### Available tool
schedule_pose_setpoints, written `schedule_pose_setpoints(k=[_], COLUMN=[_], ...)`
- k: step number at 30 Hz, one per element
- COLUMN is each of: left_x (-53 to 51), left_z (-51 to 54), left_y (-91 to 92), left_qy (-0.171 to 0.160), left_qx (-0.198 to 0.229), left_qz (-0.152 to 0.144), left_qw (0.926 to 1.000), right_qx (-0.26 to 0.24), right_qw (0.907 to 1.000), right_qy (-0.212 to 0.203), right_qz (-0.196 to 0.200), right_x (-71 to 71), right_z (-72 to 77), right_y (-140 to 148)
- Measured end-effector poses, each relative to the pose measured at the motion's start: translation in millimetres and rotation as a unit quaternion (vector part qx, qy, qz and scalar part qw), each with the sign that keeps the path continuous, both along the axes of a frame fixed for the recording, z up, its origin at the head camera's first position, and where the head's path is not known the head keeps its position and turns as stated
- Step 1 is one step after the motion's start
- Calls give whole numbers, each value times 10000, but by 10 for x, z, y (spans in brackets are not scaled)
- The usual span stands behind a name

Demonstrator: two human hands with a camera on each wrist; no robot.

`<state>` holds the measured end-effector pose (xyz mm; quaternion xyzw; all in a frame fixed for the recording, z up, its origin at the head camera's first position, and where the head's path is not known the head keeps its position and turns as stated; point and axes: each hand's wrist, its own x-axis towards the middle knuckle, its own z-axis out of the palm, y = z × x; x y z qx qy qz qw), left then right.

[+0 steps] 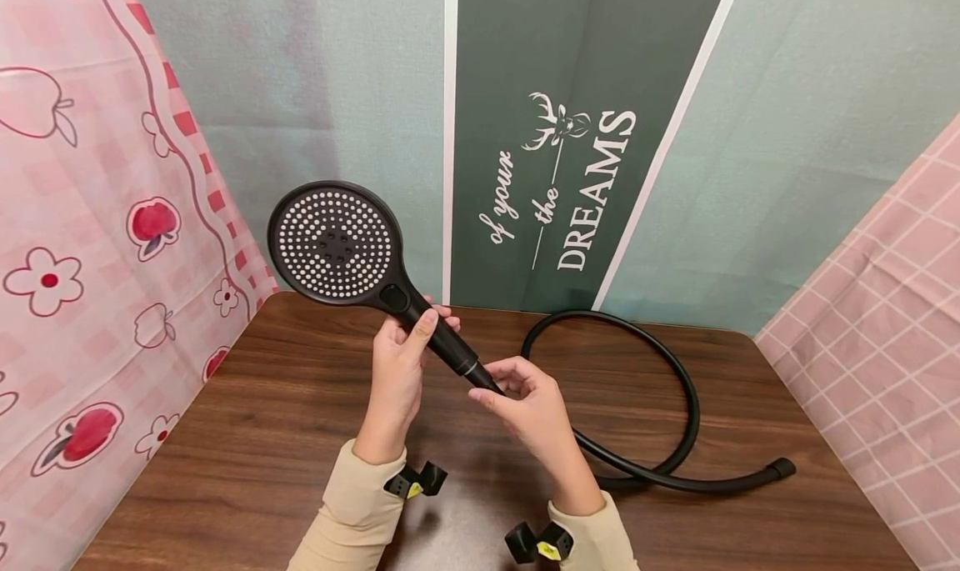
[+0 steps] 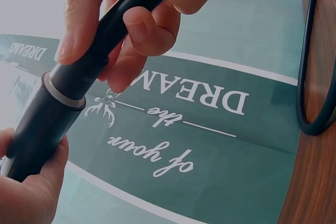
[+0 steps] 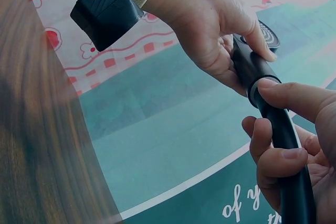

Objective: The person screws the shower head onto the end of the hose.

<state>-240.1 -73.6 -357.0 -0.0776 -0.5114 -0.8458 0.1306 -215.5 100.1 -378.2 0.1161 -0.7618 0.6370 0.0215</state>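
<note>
A black handheld shower head with a round face of pale nozzles is held tilted above the table. My left hand grips its handle, thumb lying along the front. At the handle's lower end sits the connector of a black shower hose, meeting the handle at a light ring. My right hand pinches this connector and has fingers curled round the hose just below it. Whether the joint is fully tight cannot be seen.
The hose loops over the wooden table on the right, its free end fitting near the right edge. A green cloth backdrop stands behind; pink cloths hang at both sides. Each wrist wears a small black camera.
</note>
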Motion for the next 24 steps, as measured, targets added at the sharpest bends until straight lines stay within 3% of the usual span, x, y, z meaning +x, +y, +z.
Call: schedule_pose_setpoints(k=[24], left_x=[-3], left_z=[-2], left_y=[11], left_qy=[-15], left_qx=[14], left_qz=[24], left_qw=[10000], right_qx=[-103], right_qw=[9999], right_qy=[-126], right_qz=[1], right_x=[7], right_z=[-12], right_y=[-3])
